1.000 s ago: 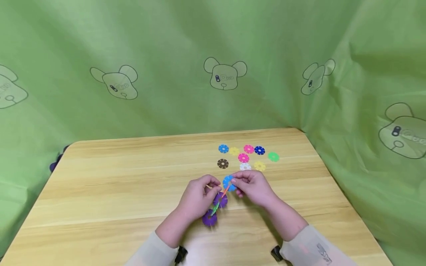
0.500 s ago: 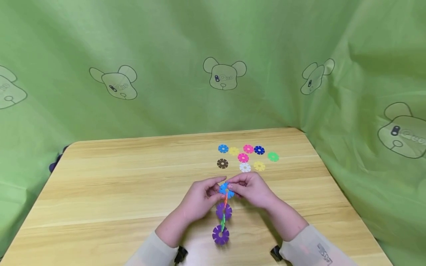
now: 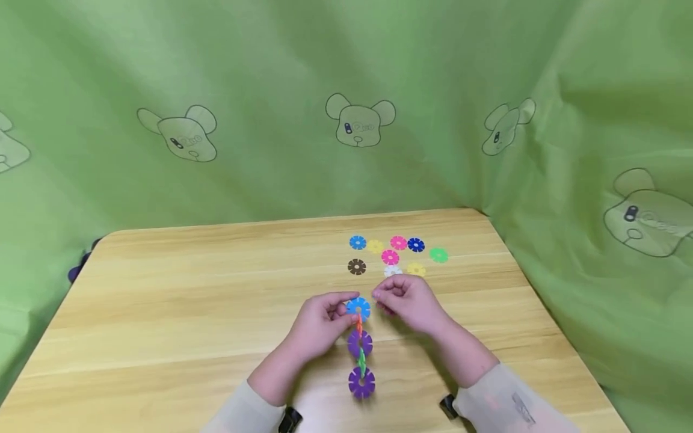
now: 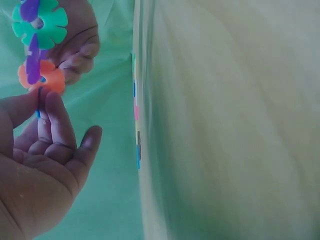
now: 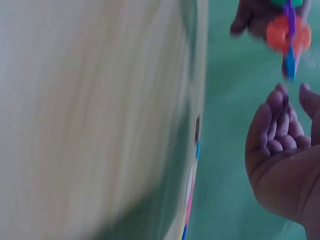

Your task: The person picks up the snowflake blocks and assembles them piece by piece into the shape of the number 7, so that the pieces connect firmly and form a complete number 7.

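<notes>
My left hand (image 3: 318, 325) pinches the blue notched flower disc (image 3: 364, 303) between thumb and fingers. From that disc runs a chain of slotted-together pieces: an orange disc (image 4: 52, 79), a purple disc (image 3: 354, 346), a green disc (image 4: 55, 25) and a second purple disc (image 3: 354, 388). In the left wrist view the fingers cover most of the blue piece. My right hand (image 3: 415, 304) is just right of the blue disc, apart from it. The right wrist view shows its thumb and fingers separated, with nothing held between them.
Loose flower discs lie flat beyond my hands: blue (image 3: 353, 243), brown (image 3: 351, 267), white (image 3: 392, 269), dark blue (image 3: 411, 245), green (image 3: 439, 249), plus pink and yellow ones. Behind the wooden table (image 3: 189, 313) hangs a green curtain (image 3: 271, 72).
The chain has swung from a slant to nearly straight toward me. My left hand has taken hold of the blue disc, and my right hand has let go and moved right.
</notes>
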`<state>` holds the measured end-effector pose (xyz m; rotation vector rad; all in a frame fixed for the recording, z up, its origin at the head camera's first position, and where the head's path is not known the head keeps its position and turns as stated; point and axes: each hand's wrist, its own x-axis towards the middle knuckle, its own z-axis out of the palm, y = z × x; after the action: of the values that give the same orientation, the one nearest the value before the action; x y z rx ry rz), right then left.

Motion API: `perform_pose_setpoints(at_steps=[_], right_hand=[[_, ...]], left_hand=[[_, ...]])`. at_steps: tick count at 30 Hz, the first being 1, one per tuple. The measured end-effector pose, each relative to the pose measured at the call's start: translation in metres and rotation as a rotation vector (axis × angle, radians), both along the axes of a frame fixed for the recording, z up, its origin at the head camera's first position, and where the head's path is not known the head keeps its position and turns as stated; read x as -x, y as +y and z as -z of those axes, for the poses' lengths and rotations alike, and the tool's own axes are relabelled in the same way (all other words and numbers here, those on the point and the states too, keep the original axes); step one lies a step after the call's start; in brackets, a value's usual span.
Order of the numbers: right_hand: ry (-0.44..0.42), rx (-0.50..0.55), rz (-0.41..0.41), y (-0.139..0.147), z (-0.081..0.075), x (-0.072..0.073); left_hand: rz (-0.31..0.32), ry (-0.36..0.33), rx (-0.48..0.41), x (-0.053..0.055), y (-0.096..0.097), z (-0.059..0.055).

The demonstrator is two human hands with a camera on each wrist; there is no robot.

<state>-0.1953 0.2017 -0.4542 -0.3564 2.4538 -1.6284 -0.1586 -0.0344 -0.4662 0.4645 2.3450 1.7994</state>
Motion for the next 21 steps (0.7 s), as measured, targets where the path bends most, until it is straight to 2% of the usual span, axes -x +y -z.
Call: perform_pose_setpoints(at_steps=[4,10,17,19,21], right_hand=[[0.108,-0.182,0.131,0.029,0.002,0.017],[0.192,-0.415,0.281,0.072,0.005,0.035],[0.422,-0.672,0.337,0.095,0.01,0.045],[0.441,-0.719,0.333,0.098,0.011,0.048],[0.418,-0.76,0.325,0.101,0.011,0.052]], left_hand=[[-0.036,-0.007,-0.015,-0.001,-0.003,0.002],[-0.055,0.01,-0.014,0.0,-0.004,0.001],[-0.062,0.007,-0.003,0.001,-0.003,-0.002],[-0.067,0.009,0.002,0.0,-0.004,-0.002],[-0.072,0.005,0.009,0.0,-0.004,-0.002]])
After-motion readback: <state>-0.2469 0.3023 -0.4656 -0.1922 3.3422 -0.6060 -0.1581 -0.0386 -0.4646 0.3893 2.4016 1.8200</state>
